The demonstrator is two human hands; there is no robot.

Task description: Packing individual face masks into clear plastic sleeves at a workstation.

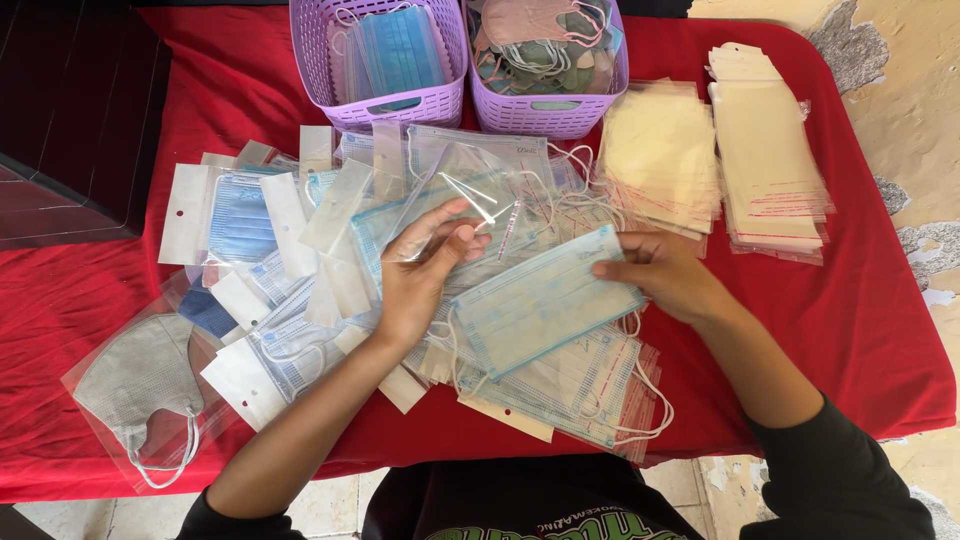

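Nearest the lens, the right hand (665, 275) pinches the right edge of a pale blue pleated face mask (545, 300), flat, white ear loops trailing, held over the heap. Left hand (425, 265) has its grip closed on a clear plastic sleeve (470, 195), glossy and angled upward. Packed masks (270, 290) sprawl beneath on the red tabletop (860, 320); two purple baskets (440, 100) sit beyond.
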